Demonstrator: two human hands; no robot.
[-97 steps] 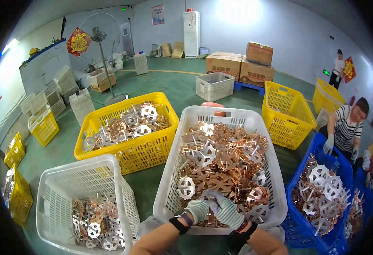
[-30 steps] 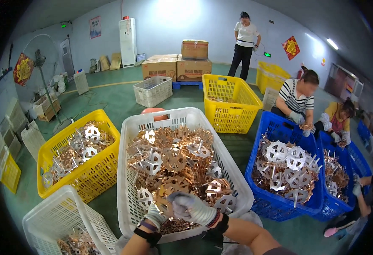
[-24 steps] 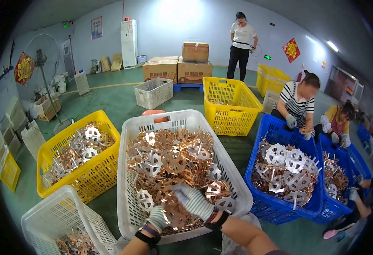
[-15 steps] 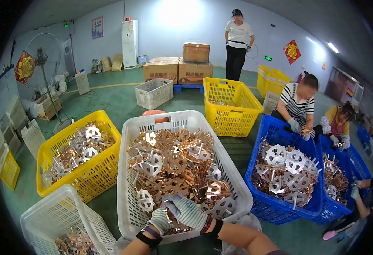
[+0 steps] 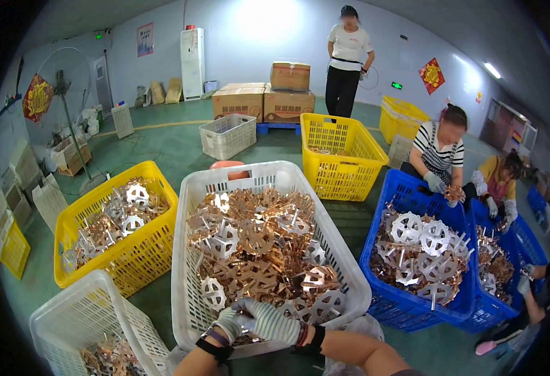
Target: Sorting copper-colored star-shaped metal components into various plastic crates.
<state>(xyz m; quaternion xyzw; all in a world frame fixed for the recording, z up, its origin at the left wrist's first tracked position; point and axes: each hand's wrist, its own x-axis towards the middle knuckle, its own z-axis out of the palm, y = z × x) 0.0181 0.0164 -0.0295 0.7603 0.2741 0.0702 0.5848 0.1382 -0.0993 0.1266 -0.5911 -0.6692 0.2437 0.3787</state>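
Both my hands wear grey-and-white striped gloves and meet over the near end of a white plastic basket point(image 5: 179, 276). My left hand point(image 5: 228, 324) is closed, its fingers curled up against the right. My right hand point(image 5: 270, 321) is closed too, thumb and fingers bent in toward the left. Whatever lies between them is hidden by the gloves. Below and beyond the hands, the basket is heaped with toothed, copper-coloured metal discs point(image 5: 256, 237) with pins. Some silvery ones, such as the toothed disc point(image 5: 213, 293), lie among them.
A yellow basket point(image 5: 113, 268) and a smaller white basket point(image 5: 96, 301) with similar parts stand left. Blue baskets point(image 5: 384, 313) stand right, where gloved co-workers point(image 5: 441, 153) handle parts. Beyond are another yellow basket point(image 5: 344, 178), cartons point(image 5: 287, 106) and a standing person point(image 5: 349, 56).
My hands have drawn closer together and turned slightly; a copper-coloured piece seen between them before is now hidden. The standing person has shifted a little left and looks down.
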